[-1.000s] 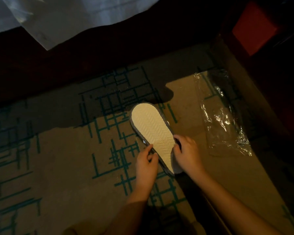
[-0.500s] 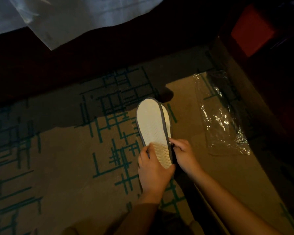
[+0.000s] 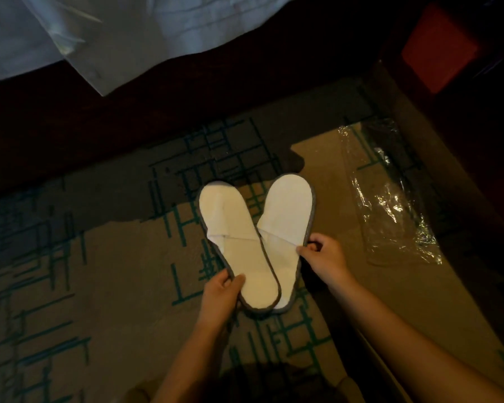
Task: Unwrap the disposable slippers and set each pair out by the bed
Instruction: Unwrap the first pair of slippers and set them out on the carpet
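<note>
Holding two flat white grey-trimmed slippers [image 3: 255,242] fanned over the patterned carpet [image 3: 70,286], left hand [image 3: 220,293] pinching one heel, right hand [image 3: 323,254] gripping the other's edge. No readable branding, clear plastic wrapper [image 3: 390,196] nearby.

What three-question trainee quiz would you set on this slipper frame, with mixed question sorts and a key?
1. True or false: the left slipper and the right slipper overlap at their heel ends and spread apart at the toes.
2. Multiple choice: the clear wrapper lies (A) under the slippers, (B) on the carpet to the right of the slippers, (C) in the left hand.
3. Fill in: the right hand pinches the outer ____ of the right slipper.

Key: 1 true; 2 B; 3 edge.
</note>
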A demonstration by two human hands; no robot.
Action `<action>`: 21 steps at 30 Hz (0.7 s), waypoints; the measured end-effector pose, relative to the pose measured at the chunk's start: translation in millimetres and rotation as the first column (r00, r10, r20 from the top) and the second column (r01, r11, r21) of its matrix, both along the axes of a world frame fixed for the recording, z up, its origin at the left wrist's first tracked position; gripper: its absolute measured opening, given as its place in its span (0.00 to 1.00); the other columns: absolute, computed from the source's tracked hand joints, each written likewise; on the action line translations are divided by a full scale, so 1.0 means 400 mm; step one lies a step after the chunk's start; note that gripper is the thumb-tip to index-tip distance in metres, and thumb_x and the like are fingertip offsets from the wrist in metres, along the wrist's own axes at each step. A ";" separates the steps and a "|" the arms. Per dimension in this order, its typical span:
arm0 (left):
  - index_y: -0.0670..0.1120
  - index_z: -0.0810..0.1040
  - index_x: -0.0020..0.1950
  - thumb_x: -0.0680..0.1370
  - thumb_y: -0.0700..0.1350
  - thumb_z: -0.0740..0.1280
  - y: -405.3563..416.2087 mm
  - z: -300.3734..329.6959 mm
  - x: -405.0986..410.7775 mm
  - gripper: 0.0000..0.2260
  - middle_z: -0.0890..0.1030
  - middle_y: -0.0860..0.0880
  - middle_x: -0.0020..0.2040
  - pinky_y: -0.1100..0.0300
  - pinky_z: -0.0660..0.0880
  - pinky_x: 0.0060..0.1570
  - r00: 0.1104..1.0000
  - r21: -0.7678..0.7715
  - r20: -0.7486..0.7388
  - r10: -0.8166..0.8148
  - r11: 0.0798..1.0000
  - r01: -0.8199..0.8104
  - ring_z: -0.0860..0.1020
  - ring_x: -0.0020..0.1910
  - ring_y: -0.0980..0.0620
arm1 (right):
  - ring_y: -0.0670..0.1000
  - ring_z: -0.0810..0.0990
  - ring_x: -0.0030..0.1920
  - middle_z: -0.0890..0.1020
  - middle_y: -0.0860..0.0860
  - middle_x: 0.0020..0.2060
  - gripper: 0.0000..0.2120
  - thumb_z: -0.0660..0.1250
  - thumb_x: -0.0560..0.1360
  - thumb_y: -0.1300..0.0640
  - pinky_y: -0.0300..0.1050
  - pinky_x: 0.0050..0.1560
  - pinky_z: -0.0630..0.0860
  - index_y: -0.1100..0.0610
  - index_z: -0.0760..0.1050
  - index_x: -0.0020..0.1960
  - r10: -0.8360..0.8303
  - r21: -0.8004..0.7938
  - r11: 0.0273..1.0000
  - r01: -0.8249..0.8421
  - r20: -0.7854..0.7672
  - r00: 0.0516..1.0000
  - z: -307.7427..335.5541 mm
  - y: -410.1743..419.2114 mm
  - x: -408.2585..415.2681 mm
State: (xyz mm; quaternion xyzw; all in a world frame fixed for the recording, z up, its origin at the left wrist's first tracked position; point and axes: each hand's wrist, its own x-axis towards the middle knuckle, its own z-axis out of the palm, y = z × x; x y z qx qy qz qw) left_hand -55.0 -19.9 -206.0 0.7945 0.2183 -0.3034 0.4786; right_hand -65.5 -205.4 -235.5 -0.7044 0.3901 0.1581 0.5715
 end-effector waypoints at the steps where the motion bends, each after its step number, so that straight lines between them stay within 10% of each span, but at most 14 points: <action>1: 0.29 0.74 0.56 0.76 0.36 0.63 0.015 -0.002 0.011 0.12 0.79 0.28 0.51 0.55 0.74 0.40 0.999 0.046 0.000 -0.043 0.998 0.043 0.79 0.44 0.38 | 0.55 0.73 0.38 0.74 0.58 0.34 0.08 0.67 0.73 0.63 0.47 0.40 0.69 0.68 0.75 0.48 -0.005 -0.010 1.000 0.005 -0.003 1.000 0.001 0.000 -0.002; 12: 0.44 0.72 0.66 0.75 0.37 0.63 0.043 -0.041 0.052 0.19 0.78 0.44 0.56 0.65 0.68 0.45 0.952 0.120 0.002 -0.306 0.945 0.303 0.73 0.51 0.54 | 0.52 0.77 0.48 0.78 0.54 0.51 0.13 0.62 0.77 0.61 0.43 0.43 0.74 0.57 0.73 0.60 -0.251 0.180 0.952 0.246 0.008 0.968 0.067 -0.079 -0.009; 16: 0.46 0.81 0.41 0.76 0.43 0.65 0.023 -0.052 0.019 0.07 0.81 0.46 0.39 0.60 0.73 0.37 0.993 -0.093 -0.066 -0.100 0.991 0.093 0.78 0.38 0.50 | 0.49 0.76 0.38 0.79 0.52 0.40 0.05 0.62 0.76 0.63 0.40 0.36 0.73 0.55 0.76 0.47 -0.175 0.256 0.952 0.170 -0.006 0.985 0.074 -0.030 -0.005; 21: 0.42 0.77 0.49 0.72 0.35 0.68 0.039 -0.044 0.003 0.07 0.81 0.40 0.52 0.66 0.76 0.36 0.989 -0.192 -0.143 -0.036 0.981 0.007 0.79 0.40 0.52 | 0.47 0.76 0.36 0.77 0.51 0.37 0.14 0.66 0.74 0.64 0.38 0.36 0.74 0.65 0.72 0.58 -0.087 0.193 0.977 0.096 -0.056 0.995 0.063 0.034 -0.003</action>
